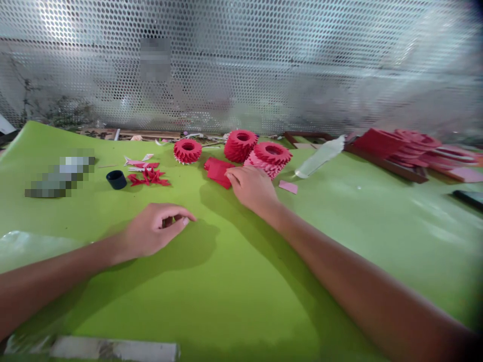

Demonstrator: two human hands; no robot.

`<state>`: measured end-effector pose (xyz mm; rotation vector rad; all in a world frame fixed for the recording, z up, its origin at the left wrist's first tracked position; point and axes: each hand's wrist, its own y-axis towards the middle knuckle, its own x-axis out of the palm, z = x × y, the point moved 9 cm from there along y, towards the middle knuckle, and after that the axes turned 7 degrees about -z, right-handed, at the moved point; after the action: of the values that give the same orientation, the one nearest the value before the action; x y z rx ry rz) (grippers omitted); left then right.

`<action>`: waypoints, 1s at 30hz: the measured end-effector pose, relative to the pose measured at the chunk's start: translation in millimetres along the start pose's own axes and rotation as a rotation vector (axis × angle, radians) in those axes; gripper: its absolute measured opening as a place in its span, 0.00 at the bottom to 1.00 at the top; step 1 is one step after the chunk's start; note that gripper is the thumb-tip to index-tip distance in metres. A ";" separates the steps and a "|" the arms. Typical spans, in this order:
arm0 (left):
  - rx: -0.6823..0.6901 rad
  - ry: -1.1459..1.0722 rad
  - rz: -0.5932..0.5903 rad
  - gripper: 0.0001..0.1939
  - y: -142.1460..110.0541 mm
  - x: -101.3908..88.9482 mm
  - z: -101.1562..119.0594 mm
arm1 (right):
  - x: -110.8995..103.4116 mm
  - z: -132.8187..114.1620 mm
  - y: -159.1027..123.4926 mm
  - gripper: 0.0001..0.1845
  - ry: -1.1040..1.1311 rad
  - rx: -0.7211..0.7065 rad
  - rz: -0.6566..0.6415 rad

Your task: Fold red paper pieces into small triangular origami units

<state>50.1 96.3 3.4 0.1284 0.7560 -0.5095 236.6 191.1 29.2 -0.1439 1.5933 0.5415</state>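
- Left hand [154, 230]: fingers loosely curled, holding nothing, above the lime-green table covering [339, 241].
- Right hand [249, 188]: fingers slightly spread, not gripping — fingertips rest on a flat stack of folded red paper [217, 172], at 10 o'clock from that hand.
- Three round red folded-paper rings [240, 146]: 11 to 12 o'clock from that hand.

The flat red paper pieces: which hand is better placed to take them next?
Right, probably: the right hand has its fingertips on the flat red paper pieces, while the left hand curls farther off.
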 end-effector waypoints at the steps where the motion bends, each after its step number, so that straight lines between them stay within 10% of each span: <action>1: 0.004 0.006 -0.001 0.20 0.0 0.3 0.3 | -0.2 1.4 0.2 0.18 -0.002 0.011 0.002; 20: 0.097 0.065 -0.002 0.16 -3.1 1.6 9.8 | -20.0 5.5 -4.3 0.15 0.051 0.061 0.155; 24: 0.253 0.194 0.071 0.13 -7.6 -2.1 20.2 | -32.2 6.7 -14.0 0.14 0.533 0.102 0.288; 30: 0.611 0.609 0.347 0.12 -30.9 -7.8 46.9 | 9.2 -55.7 -34.2 0.11 1.140 -0.071 -0.342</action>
<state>59.6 58.8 44.9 1.0015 1.1204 -0.3528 199.1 139.7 11.8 -0.8834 2.5661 0.2246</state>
